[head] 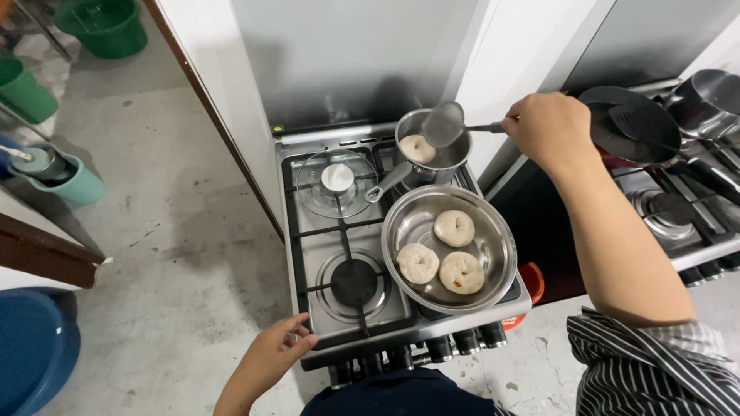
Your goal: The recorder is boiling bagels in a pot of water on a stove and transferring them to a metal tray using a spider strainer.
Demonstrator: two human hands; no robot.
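My right hand (549, 127) grips the handle of a metal skimmer (445, 124) held over a small steel saucepan (455, 159) on the stove's back burner. One pale dough ring (417, 148) sits in the saucepan. In front of it, a wide steel bowl (499, 245) holds three dough rings (453, 227). My left hand (279, 349) rests on the front left corner of the gas stove (310, 254), fingers curled on its edge, holding nothing.
A glass lid (337, 182) lies on the back left burner. The front left burner (354, 282) is bare. A second stove (672, 212) at right carries a dark pan with a spatula (630, 123) and a steel pot (709, 100). Green buckets (104, 25) stand on the floor at left.
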